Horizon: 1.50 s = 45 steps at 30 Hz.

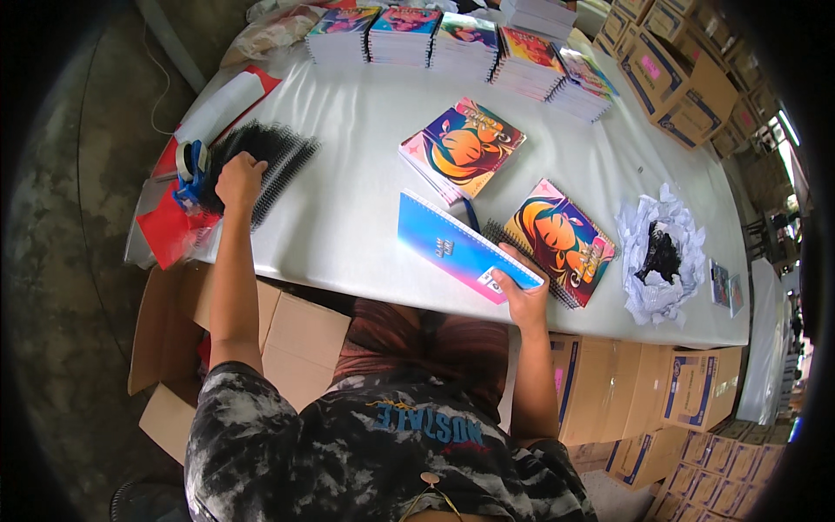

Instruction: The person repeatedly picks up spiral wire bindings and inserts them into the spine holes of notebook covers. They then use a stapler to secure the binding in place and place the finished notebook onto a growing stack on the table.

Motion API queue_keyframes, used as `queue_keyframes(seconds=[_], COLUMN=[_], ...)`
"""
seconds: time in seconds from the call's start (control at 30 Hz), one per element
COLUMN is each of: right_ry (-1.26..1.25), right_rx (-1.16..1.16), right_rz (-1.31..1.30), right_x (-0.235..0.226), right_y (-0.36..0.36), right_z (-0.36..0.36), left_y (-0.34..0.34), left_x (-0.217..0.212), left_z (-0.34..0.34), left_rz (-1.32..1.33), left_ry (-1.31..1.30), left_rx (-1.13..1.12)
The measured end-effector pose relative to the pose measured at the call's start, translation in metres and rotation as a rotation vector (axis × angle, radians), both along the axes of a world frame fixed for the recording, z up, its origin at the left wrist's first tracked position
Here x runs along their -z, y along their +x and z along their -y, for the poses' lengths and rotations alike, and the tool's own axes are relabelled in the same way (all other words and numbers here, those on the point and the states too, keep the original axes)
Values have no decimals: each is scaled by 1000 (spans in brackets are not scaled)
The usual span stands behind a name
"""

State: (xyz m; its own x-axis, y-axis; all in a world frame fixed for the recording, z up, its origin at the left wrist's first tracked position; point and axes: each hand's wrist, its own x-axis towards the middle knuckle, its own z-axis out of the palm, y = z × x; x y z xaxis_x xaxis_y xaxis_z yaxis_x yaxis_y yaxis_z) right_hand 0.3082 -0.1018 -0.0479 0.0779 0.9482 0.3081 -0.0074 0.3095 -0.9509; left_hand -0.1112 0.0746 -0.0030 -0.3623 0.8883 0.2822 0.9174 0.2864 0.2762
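My right hand grips a notebook by its right end, thumb on its blue-and-pink cover. A row of punched holes runs along its upper edge, and it is held tilted above the table's front. At the left, my left hand is closed over a pile of black plastic spiral binding coils; what its fingers hold, if anything, is hidden. Just beyond the held notebook lies a stack of colourfully covered notebooks. Right of my right hand is a spiral-bound notebook stack with the same cover art.
Stacks of spiral notebooks line the table's far edge. A blue tape dispenser and red sheets sit beside the coils. Crumpled white paper holding black scraps lies at the right. Cardboard boxes stand under and around the table.
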Motion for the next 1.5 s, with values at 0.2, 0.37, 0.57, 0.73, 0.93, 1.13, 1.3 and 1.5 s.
queue_keyframes(seconds=[0.2,0.37,0.57,0.73,0.93,1.13,1.3,1.5], right_ry=[-45,17,-14,-13,69,121,30,-39], right_rx=[6,6,-5,10,32,-22,-9,-53], right_rz=[2,16,-12,13,26,148,41,105], right_x=[5,2,-1,6,10,5,5,12], right_y=[1,0,-7,-4,-6,1,4,0], right_z=[-4,-3,-3,-2,-6,-5,2,8], left_y=[59,131,142,144,135,137,142,149], left_x=[-7,-28,-9,-14,-7,-11,-42,-76], left_z=[16,70,81,74,60,49,52,52], left_rz=[562,822,802,728,689,1154,814,-57], left_ry=[110,-339,-452,-178,-178,-391,-262,-409], left_rx=[758,986,1070,909,939,893,1143,1229])
